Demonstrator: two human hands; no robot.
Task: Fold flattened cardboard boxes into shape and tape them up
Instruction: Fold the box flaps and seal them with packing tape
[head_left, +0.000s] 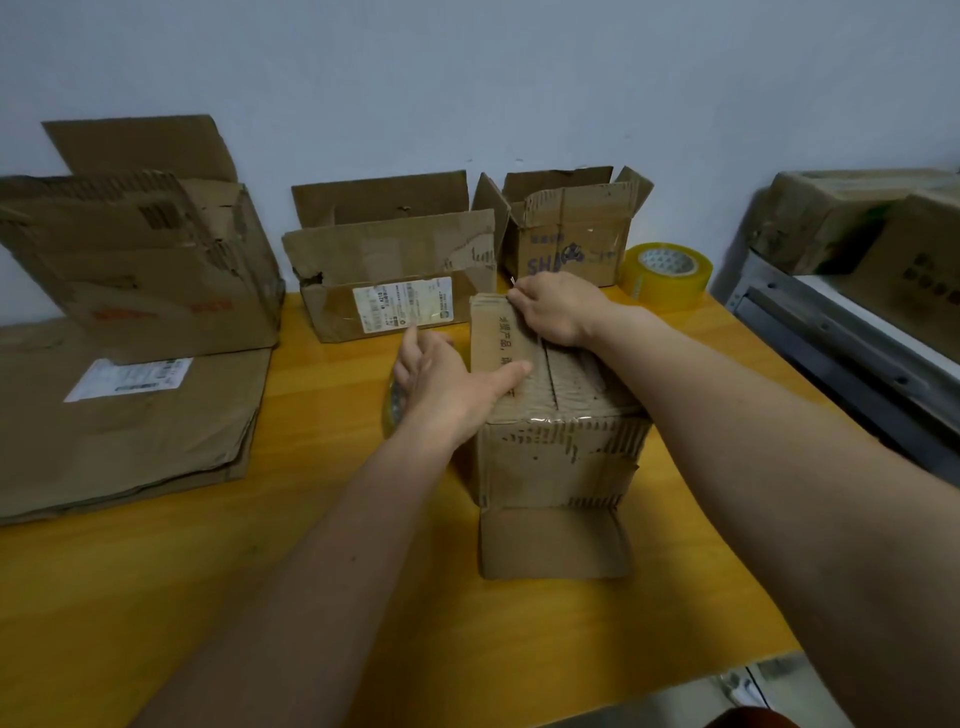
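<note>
Spreading across the yellow desk is the whole job at a glance. Far left, a big box stands formed with its top open, and flat cardboard lies stacked in front of it, not yet folded. Along the wall, a long box and a small box both stand shaped, flaps up. By my reading, three are formed and at least that flat stack is left.

Now to the centre, where the current box sits on the desk right in front of the person, top flaps closed along a middle seam, one flap splayed out on the desk at its near side. The left hand lies across the top flap, thumb stretched out straight and pressing it down, with a tape roll half hidden beneath the palm. The right hand has its fingers curled at the far end of the seam, seemingly pinching a tape end, though the tape is hard to make out. A spare roll waits far right.
</note>
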